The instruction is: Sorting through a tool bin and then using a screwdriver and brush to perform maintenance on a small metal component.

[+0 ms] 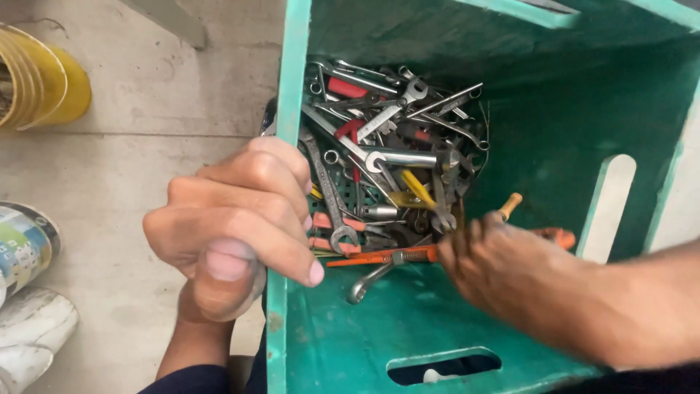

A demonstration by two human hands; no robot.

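While you look down into the teal-painted wooden crate (408, 321), your left hand (233, 226) is clenched over its near-left wall, fingers curled on the inside face and thumb pressed against the outside. Your right hand (503, 266) reaches into the crate from the right, blurred, its fingers down among the tools; it lies over a long orange-handled pipe wrench (379, 257), and a pale wooden tool handle (510, 206) sticks up just behind the knuckles. You cannot tell whether that hand actually grips either one.

Deep in the crate, toward its far-left corner, lies a tangled heap of steel spanners (386, 146) mixed with red-handled and yellow-handled tools. One ring spanner (368, 281) rests apart from the heap on the bare crate floor, just beside your right hand's fingertips. The crate's right wall has a rounded slot (609, 208), and its near wall has a cut-out grip hole (445, 365).

Outside the crate, on the grey concrete floor (146, 109), a yellow plastic bucket (44, 84) stands well to the left, and a printed paint can (25, 244) stands left of your clenched hand.
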